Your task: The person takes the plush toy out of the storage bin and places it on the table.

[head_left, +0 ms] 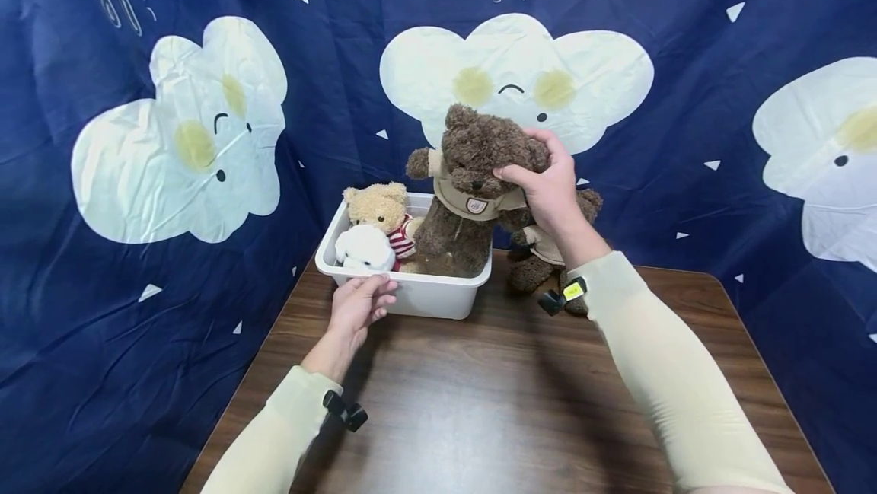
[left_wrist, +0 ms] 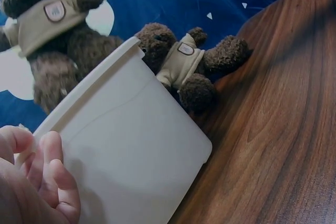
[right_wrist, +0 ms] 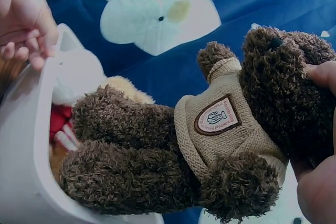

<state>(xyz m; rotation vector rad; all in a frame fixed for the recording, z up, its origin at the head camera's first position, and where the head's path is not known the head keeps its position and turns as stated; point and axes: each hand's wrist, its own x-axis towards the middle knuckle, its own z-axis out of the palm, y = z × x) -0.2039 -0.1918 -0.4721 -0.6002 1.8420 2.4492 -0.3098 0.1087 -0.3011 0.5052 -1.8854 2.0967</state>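
Observation:
My right hand grips a dark brown teddy bear by its head, thumb across the face. The bear wears a beige sweater with a badge, and its legs hang inside the right part of a white plastic bin. With thumb and fingers my left hand pinches the bin's front rim. A tan teddy bear in a red-striped top and a white plush toy sit in the bin's left part. In the right wrist view the held bear's feet overlap the bin's inside.
A second brown bear in a beige sweater sits on the wooden table just right of the bin, partly hidden behind my right forearm. A blue curtain with white clouds hangs behind and at both sides.

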